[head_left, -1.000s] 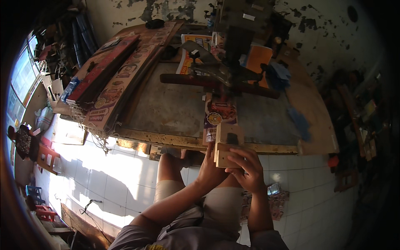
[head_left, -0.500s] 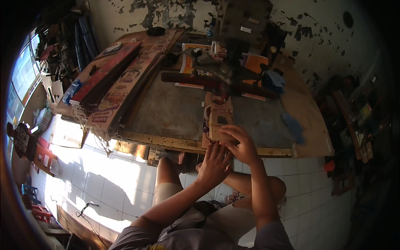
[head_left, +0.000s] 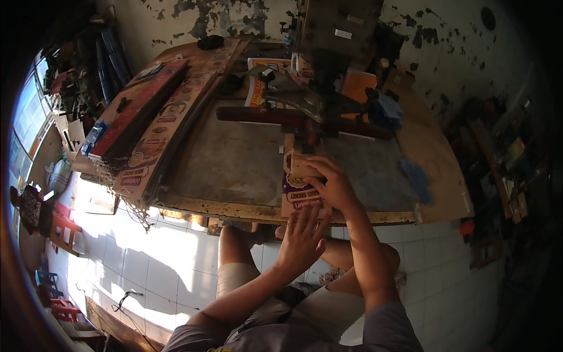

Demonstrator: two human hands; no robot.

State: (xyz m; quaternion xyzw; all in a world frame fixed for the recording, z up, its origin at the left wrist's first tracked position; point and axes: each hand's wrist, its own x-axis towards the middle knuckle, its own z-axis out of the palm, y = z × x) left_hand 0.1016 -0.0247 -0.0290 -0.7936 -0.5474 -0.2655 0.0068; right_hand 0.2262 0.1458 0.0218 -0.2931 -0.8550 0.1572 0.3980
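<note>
A printed strip (head_left: 293, 196) with purple and pink markings lies lengthwise at the front edge of the workbench, running back under the machine. On top of it sits a small pale wooden block (head_left: 300, 167). My right hand (head_left: 334, 185) grips the block's right side, fingers over the top and thumb at the near edge. My left hand (head_left: 300, 237) is open and flat, with its fingertips at the strip's near end. Just beyond the block stands a dark machine (head_left: 314, 108) with a long dark red crossbar (head_left: 252, 114).
Long printed strips (head_left: 152, 141) and a red strip stack (head_left: 141, 108) lie on the bench's left, loose threads hanging off. A blue cloth (head_left: 415, 179) lies at right. Orange printed sheets (head_left: 359, 85) are behind the machine. The metal bench edge (head_left: 246, 216) runs before my knees.
My right hand and the block have slid away from me toward the machine, baring more of the printed strip. My left hand has drawn slightly back with its fingers spread wider.
</note>
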